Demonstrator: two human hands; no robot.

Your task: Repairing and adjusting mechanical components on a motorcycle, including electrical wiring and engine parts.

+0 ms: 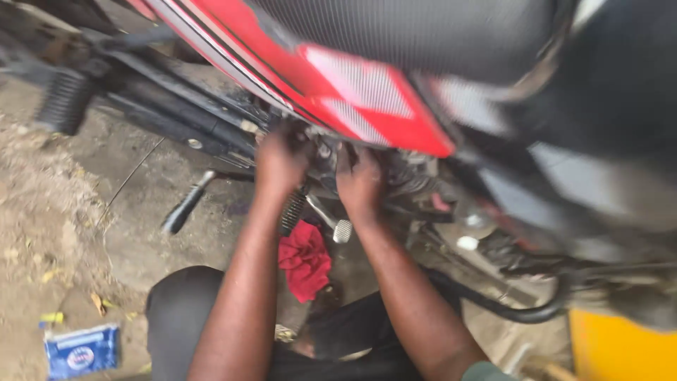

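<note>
Both hands, left hand (281, 159) & right hand (360, 180), reach under red side panel (367, 106) into motorcycle engine (409, 176); grip can't tell, blurred. Red rag (305, 259) lies below.

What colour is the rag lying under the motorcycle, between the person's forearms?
Red; the rag shows best in the head view.

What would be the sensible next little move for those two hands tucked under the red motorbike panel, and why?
Probably a steadying one: keep the left hand braced and let the right hand work on the part between them. Both hands are pressed close together into the dark engine area below the red side panel, fingers hidden, so what they grip cannot be told. The red cloth lies just beneath, handy for wiping.
</note>
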